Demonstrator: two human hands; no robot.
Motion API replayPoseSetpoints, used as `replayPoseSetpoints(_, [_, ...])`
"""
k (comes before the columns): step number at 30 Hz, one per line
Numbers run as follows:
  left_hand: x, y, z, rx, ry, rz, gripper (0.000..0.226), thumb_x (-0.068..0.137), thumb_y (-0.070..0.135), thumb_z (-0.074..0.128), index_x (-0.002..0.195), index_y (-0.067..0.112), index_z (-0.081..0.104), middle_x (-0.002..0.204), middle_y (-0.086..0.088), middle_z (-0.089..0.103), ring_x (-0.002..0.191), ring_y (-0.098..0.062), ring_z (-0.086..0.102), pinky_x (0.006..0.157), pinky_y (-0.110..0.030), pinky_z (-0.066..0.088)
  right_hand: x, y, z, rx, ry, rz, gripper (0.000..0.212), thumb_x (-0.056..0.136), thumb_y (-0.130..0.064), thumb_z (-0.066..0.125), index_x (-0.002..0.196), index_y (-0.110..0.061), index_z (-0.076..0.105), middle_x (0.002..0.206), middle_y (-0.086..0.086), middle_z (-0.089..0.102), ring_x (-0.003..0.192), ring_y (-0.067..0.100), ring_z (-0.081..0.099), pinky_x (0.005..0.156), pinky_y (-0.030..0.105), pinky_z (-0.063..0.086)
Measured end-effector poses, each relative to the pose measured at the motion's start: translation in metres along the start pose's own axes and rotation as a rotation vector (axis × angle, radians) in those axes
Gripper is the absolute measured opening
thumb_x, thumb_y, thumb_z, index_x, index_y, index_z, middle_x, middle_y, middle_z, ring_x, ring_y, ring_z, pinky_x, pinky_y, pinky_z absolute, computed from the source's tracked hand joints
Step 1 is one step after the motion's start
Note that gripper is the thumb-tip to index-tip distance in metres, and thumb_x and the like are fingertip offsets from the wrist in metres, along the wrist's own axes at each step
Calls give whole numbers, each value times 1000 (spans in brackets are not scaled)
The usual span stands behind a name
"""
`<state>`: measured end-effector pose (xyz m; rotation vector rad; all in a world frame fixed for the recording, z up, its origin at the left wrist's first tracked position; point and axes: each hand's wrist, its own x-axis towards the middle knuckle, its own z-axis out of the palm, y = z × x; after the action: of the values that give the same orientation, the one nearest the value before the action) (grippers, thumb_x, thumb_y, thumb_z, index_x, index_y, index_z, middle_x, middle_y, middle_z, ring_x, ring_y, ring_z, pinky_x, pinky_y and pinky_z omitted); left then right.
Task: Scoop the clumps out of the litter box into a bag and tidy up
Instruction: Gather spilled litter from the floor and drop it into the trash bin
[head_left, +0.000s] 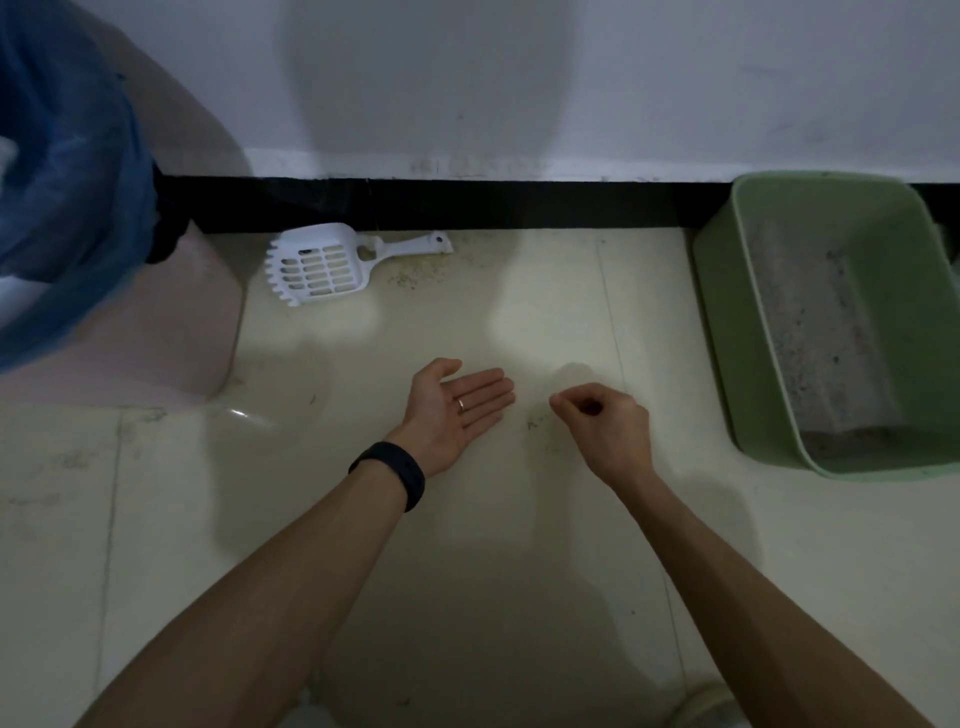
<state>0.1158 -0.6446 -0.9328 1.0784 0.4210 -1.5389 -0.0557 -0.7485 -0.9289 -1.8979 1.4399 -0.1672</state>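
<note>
Held the left hand (457, 410) flat and palm-up just above the pale tiled floor (156, 545), fingers straight and pressed side by side, with a thin ring (461, 404) on one finger and a black wristband (392, 473) at the wrist. Curled the right hand (605, 423) just beside it, thumb tip meeting forefinger; could not tell whether anything was pinched there, too small and too dim.

Showed the white slotted plastic litter scoop (317, 267) lying on the floor well beyond the left hand, close to the black skirting band (467, 205), toothed edge to the left and handle to the right. Placed the green rectangular plastic litter box (831, 322) well apart from the right hand, to its right near the wall, with grey litter (810, 332) inside and its far side cut off by the frame. Caught only part of the blue translucent plastic bag (62, 182) lining a pink bin (171, 322) at upper left, its inside hidden. Made out loose grains (415, 275) beside the scoop handle and faint specks (535, 423) between the hands.
</note>
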Motion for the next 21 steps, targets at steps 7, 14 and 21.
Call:
replayPoseSetpoints(7, [2,-1,-9,65,104,17,34,91,27,49,97,2,72,94,-11,75,88,-26,72,75,-32,53,-17,45,19,-316,-101,-206,44,91,-38,65,130,-18,63,117,1,56,104,18,54,94,20,38])
replayPoseSetpoints(14, [11,-12,-12,929,275,376,16,82,37,77,91,24,76,97,15,68,91,-4,60,81,-18,44,-17,50,23,-309,-55,-244,40,90,-35,67,126,-17,66,111,3,58,101,21,55,88,20,36])
replayPoseSetpoints(21, [33,-39,-1,1831,32,622,63,95,45,59,150,25,37,133,-8,54,121,-22,49,95,-26,38,-13,51,29,-284,-13,-360,34,86,-37,72,116,-21,73,105,0,60,95,17,53,82,22,43])
